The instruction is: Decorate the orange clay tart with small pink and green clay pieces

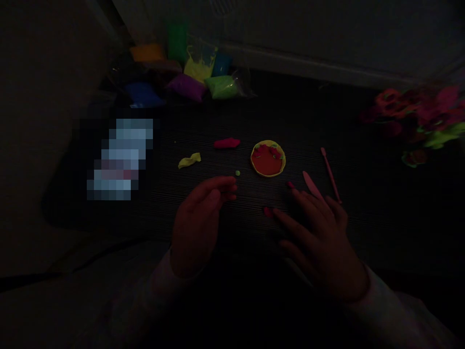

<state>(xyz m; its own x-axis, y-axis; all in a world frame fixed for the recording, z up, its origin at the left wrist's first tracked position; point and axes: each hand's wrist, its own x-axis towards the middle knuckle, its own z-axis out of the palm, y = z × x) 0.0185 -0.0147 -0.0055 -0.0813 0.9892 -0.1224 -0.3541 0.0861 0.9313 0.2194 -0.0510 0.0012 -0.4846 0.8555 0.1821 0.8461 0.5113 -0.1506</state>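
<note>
My left hand [198,220] is over the front of the dark table, fingers stretched out to the right and holding nothing. A tiny light green ball [237,173] lies just beyond its fingertips. My right hand [319,237] is spread palm down, its fingertips close to a small red clay piece [268,212] and another dark pink bit [289,184]; whether it touches them I cannot tell. A pink plastic knife [312,185] lies partly under its fingers, beside a thin pink modelling tool [331,175]. Between and beyond the hands rests a round orange-red clay disc [267,162] with a yellow rim and red decorations.
A red clay lump [226,143] and a twisted yellow strip [189,160] lie left of the disc. Further left is a bright, pixelated screen [121,157]. Bags of coloured clay [187,87] are piled at the back left, colourful clay shapes [417,114] at the right. The room is dim.
</note>
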